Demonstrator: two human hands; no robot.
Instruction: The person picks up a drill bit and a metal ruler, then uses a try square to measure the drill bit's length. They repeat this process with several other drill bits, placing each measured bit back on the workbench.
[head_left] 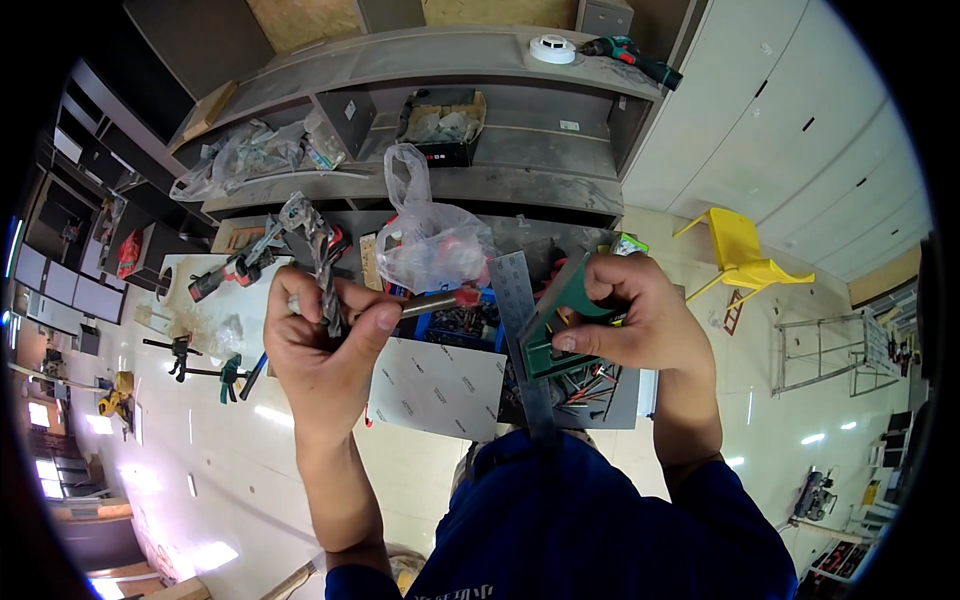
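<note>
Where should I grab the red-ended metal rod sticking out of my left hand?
Probably pinch the metal rod on its bare shaft, coming from the right: that stretch juts rightward, beyond the thumb of your left hand. Your right hand holds the green case, so it would likely need freeing first.

The rod (428, 305) looks like smooth metal, the green case (572, 292) plastic, the ruler (518, 310) dull metal. The bag (440, 250) is crinkled clear plastic, the chair (738, 250) smooth plastic, the shirt (590, 520) matt cloth, the floor (240, 470) glossy.

Tilted green case (568, 298), near-upright spiral drill bit (328, 280), red-tipped rod (430, 305)
</note>
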